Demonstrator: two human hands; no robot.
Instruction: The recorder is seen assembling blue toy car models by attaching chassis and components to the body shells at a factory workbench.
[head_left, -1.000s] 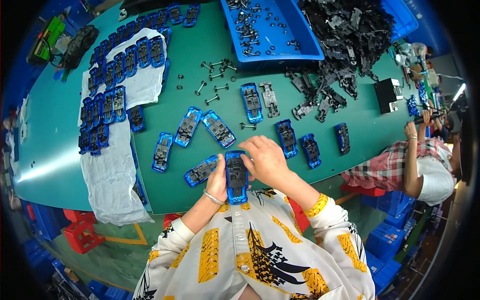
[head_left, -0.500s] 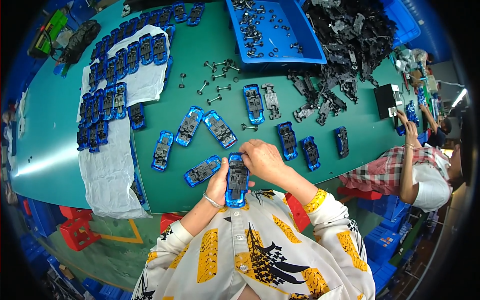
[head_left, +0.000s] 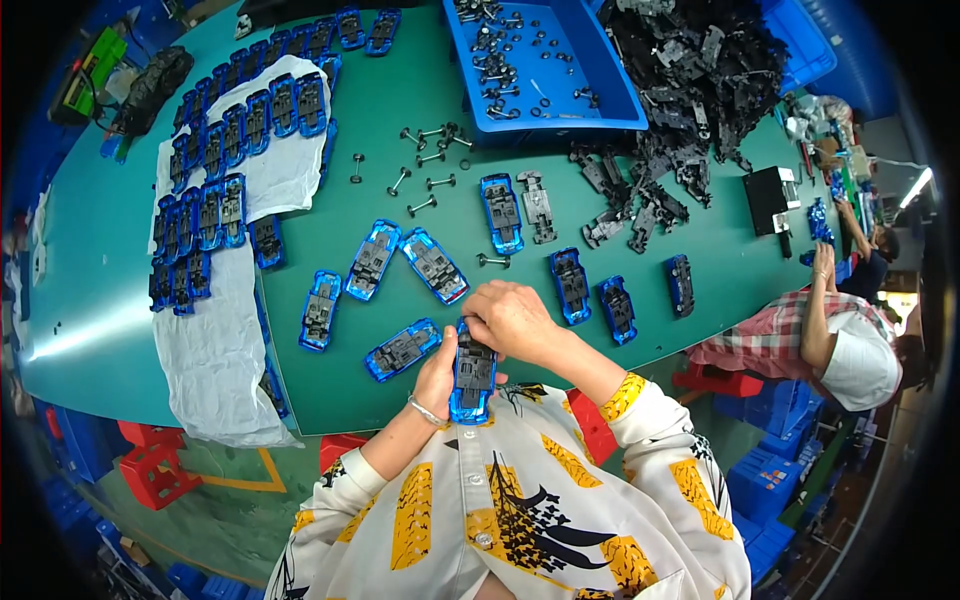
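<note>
A blue toy car (head_left: 473, 378) lies underside up in my left hand (head_left: 433, 380), its black chassis facing me. The left thumb runs along the car's left side, and fingertips show past its right edge. My right hand (head_left: 515, 322) is bent over the car's far end, fingers pinched together there; anything small between them is hidden. Left of the hands rests another upturned toy car (head_left: 402, 349). Beyond them lie a tilted pair of cars, one of them a blue car (head_left: 434, 265). Further off, a loose grey chassis (head_left: 537, 207) sits beside a blue car (head_left: 502, 214).
Wheel axles (head_left: 423, 205) are scattered on the green table (head_left: 380, 385). A blue bin (head_left: 560, 125) holds more wheels, beside a heap of black chassis (head_left: 690, 80). Rows of cars stand on white sheets (head_left: 205, 350) at left. A co-worker (head_left: 820, 330) sits at right.
The view has shifted slightly, so the table's things sit a little differently. My right fingers have curled closer over the far end of the car; the left hand still holds it.
</note>
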